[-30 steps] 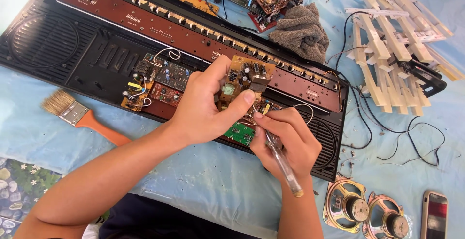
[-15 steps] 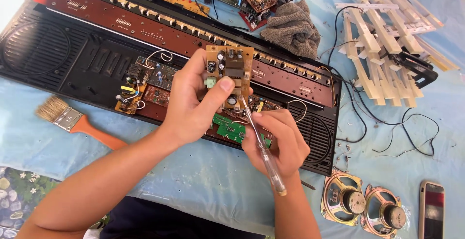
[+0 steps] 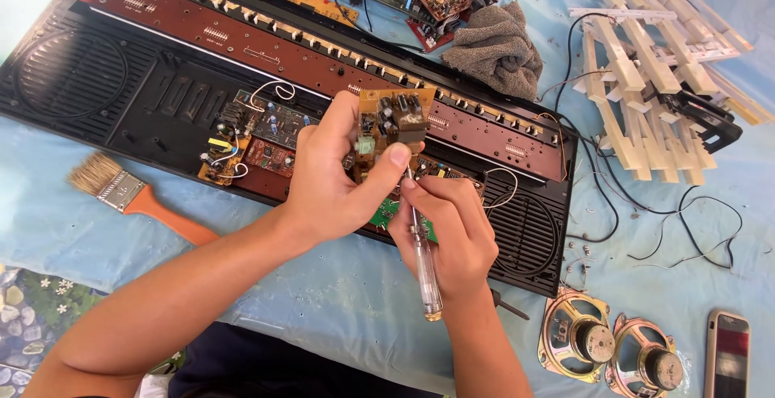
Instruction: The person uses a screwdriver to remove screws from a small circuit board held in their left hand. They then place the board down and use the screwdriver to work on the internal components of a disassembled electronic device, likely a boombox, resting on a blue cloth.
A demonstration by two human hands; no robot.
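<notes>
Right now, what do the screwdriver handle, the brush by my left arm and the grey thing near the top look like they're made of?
Screwdriver handle: clear hard plastic, glossy; it looks see-through with a metal end cap.
Brush: pale bristles, probably natural or synthetic fibre, a shiny metal band, and an orange handle, painted wood or plastic; can't tell which.
Grey cloth: soft fabric, likely terry towelling, matte, crumpled in folds.
</notes>
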